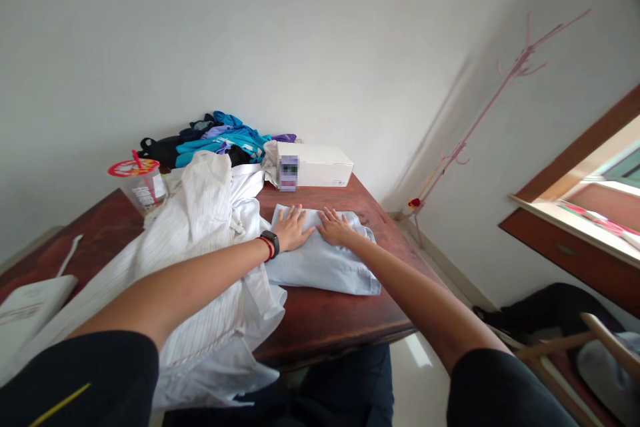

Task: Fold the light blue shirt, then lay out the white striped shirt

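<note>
The left grip (293,229) and the right grip (335,227) lie flat on a pale blue garment (310,265), fingers spread and pointing away from the body; neither is closed around anything. The garment lies in a flat, folded bundle on the dark red wooden bench (345,320), near its front edge, with layered edges showing at its right side. A black watch (271,241) and a red band (267,249) circle the left wrist. Just left of the bundle, a white striped garment (200,307) spreads loosely under the left forearm and hangs over the bench's front edge. Behind the bundle stand a white box (320,163) and, right against its front, a small blurred pack (289,173). Farther left are a heap of blue, black and purple clothes (220,140) by the wall and a clear plastic cup (145,190) with a red straw (137,159). A pink coat stand (493,103) leans across the view beyond the bench's right side.
</note>
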A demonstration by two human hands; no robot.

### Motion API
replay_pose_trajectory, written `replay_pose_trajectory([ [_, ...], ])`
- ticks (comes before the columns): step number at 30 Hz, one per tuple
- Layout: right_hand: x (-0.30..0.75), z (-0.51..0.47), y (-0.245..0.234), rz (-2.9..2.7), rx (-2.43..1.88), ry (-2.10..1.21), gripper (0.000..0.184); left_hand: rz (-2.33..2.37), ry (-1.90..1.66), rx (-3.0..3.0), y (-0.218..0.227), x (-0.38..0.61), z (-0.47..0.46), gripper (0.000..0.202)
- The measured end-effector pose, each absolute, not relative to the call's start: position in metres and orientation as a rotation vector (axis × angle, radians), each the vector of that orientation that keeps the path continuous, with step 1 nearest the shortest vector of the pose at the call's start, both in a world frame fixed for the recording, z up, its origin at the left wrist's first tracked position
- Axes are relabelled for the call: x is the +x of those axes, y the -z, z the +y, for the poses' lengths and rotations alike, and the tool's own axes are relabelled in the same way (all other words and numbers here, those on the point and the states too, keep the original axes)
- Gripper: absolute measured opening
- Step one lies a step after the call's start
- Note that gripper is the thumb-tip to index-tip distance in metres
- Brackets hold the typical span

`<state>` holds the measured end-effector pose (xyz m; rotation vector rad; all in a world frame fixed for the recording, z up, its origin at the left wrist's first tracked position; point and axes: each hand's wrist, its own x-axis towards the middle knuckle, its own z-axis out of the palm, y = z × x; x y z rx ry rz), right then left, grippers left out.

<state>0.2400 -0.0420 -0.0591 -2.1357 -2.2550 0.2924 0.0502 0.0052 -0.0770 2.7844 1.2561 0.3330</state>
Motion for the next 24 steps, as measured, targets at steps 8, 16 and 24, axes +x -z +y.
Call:
replay_pose_trajectory([
  [8, 0.172, -0.042, 0.075, -2.009, -2.153, -0.303, 0.064, 1.356, -0.247, 2.726, 0.081, 0.048, 0.015, 0.058],
  [16, 0.223, -0.039, 0.089, -1.856, -2.285, -0.336, 0.072, 1.377, -0.233, 2.751, 0.083, 0.049, 0.013, 0.070],
  [24, 0.252, -0.037, 0.093, -1.760, -2.377, -0.322, 0.081, 1.636, -0.270, 2.611, 0.081, 0.046, 0.009, 0.075],
])
